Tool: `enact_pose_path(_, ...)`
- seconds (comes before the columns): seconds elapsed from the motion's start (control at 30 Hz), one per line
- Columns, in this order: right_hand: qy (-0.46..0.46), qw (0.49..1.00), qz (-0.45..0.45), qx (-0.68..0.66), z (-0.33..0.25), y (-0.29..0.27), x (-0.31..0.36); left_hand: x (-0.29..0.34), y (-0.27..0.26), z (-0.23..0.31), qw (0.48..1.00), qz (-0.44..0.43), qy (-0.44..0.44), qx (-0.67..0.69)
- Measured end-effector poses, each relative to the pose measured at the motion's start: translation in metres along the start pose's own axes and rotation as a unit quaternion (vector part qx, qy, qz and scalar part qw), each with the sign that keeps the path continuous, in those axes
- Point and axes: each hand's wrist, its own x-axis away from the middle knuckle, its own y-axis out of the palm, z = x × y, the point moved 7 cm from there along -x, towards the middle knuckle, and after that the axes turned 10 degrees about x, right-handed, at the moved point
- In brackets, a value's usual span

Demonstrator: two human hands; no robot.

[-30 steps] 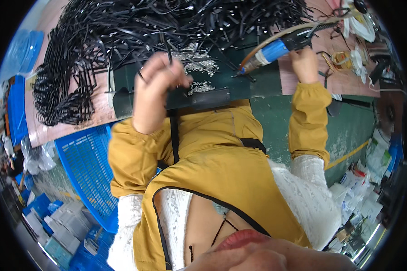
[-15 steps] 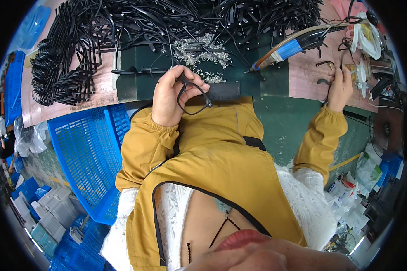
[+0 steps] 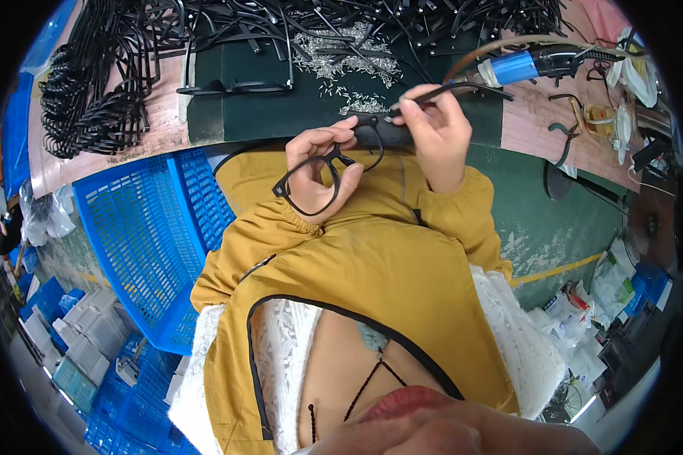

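Observation:
My left hand (image 3: 320,161) is closed on a black eyeglass frame front (image 3: 337,156), its two round rims held at a tilt just above my lap. Close by on the right, my right hand (image 3: 442,142) pinches a slim black glasses temple (image 3: 484,89) between thumb and fingers. The temple's near end is beside the frame's right rim; whether they touch I cannot tell. Just past both hands lie small silver screw-like pieces (image 3: 357,54) on the dark green mat (image 3: 243,121). A dark block (image 3: 396,136) sits at the bench edge, partly covered by my hands.
Black glasses (image 3: 254,87) lie on the mat's left. Bunches of black temples (image 3: 91,98) cover the bench's far and left sides. An electric screwdriver (image 3: 512,68) with a blue body rests at right, beyond pliers (image 3: 563,142). A blue crate (image 3: 133,235) stands below the bench's left.
My right hand has come from the bench's far right to beside my left hand and now holds a temple. My left hand has turned the frame front and shifted slightly right and nearer.

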Motion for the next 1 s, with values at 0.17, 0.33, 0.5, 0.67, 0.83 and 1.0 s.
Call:
enact_pose_path(0.17, -0.018, 0.999, 0.01, -0.044, -0.002, 0.017, -0.004, 0.005, -0.002, -0.006, 0.999, 0.014, 0.013, -0.026)
enact_pose_path(0.33, -0.003, 0.999, 0.003, -0.035, -0.001, 0.015, -0.005, -0.001, 0.003, -0.001, 0.988, 0.035, 0.037, -0.146)
enact_pose_path(0.5, -0.086, 0.993, 0.027, 0.078, -0.013, 0.015, -0.003, -0.006, 0.012, 0.008, 0.974, 0.031, 0.091, -0.205)
enact_pose_path(0.67, -0.042, 0.998, 0.049, -0.001, -0.007, 0.014, -0.006, -0.006, 0.018, 0.006, 0.978, -0.025, 0.089, -0.188)
enact_pose_path(0.83, -0.013, 0.997, 0.063, -0.048, -0.003, 0.011, -0.004, -0.001, 0.009, 0.002, 0.984, -0.017, 0.118, -0.133)
enact_pose_path(1.0, 0.009, 0.998, 0.052, -0.044, -0.005, 0.016, -0.005, 0.001, 0.005, -0.002, 0.984, -0.008, 0.127, -0.125)
